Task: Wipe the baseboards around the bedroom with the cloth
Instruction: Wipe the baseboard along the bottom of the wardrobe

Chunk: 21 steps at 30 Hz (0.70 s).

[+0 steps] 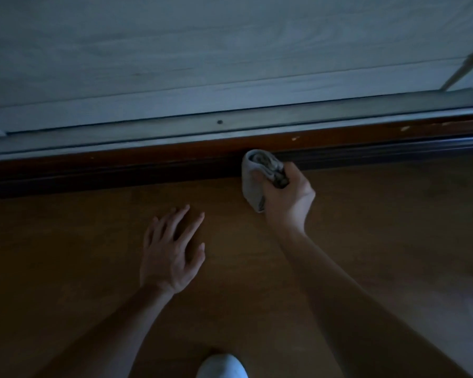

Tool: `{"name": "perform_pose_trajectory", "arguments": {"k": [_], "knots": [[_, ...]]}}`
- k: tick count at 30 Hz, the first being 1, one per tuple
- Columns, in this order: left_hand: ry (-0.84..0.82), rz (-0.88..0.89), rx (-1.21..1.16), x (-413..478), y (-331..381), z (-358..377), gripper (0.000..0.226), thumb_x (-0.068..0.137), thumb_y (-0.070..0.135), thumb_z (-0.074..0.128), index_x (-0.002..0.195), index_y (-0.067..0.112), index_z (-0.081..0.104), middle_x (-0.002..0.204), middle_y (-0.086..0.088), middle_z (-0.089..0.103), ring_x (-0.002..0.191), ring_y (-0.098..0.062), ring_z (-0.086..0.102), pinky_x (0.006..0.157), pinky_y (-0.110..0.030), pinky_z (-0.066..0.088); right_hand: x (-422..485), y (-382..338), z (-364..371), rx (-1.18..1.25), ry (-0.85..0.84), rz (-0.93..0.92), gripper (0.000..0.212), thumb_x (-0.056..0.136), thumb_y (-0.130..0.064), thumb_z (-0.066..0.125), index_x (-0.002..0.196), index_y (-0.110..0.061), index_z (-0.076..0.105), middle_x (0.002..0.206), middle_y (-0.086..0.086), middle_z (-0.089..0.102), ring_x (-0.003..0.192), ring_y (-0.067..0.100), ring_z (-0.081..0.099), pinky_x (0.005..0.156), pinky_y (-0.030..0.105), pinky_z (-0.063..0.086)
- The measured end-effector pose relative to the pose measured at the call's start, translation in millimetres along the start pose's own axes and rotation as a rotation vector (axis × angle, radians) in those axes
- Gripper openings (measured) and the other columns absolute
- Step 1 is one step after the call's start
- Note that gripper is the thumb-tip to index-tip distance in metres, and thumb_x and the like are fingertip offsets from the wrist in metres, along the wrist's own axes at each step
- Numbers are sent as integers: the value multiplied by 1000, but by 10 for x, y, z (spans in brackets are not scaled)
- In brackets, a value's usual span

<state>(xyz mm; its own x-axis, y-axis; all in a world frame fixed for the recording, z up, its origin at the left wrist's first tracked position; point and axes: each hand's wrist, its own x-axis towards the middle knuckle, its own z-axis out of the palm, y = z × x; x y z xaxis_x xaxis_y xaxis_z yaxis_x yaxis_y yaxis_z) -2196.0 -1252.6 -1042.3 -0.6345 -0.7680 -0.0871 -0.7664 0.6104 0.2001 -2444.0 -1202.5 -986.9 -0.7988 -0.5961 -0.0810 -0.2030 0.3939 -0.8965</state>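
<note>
A dark brown baseboard runs across the view from left to right, where the floor meets a pale panel. My right hand grips a bunched grey cloth and holds its upper end against the baseboard near the middle. My left hand lies on the wooden floor with its fingers spread, a short way in front of the baseboard and left of the cloth.
Above the baseboard sits a grey metal track and a pale wood-grain panel. The brown wooden floor stretches left and right. A white shoe tip shows at the bottom edge. The room is dim.
</note>
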Motion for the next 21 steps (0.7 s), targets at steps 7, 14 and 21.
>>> {"name": "perform_pose_trajectory", "arguments": {"k": [7,14,21], "knots": [[-21,-3,20,16,-16,15,61,94,57,37,152,37,43,162,1,31,150,-26,26,121,-56,20,36,84,-102,27,106,35,21,86,-33,78,87,-20,61,80,-16,60,72,-13,56,58,3,39],[-27,-4,8,14,-11,16,61,95,56,36,150,34,46,162,-1,34,150,-27,26,122,-55,18,32,59,-40,4,55,2,24,85,-35,79,83,-21,59,76,-17,58,71,-12,55,57,3,38],[-4,5,-1,1,-6,14,61,95,56,35,151,33,46,161,-2,34,150,-28,26,121,-54,17,286,287,-568,-25,182,42,25,84,-40,79,90,-21,65,82,-18,62,73,-12,58,59,6,44]]}}
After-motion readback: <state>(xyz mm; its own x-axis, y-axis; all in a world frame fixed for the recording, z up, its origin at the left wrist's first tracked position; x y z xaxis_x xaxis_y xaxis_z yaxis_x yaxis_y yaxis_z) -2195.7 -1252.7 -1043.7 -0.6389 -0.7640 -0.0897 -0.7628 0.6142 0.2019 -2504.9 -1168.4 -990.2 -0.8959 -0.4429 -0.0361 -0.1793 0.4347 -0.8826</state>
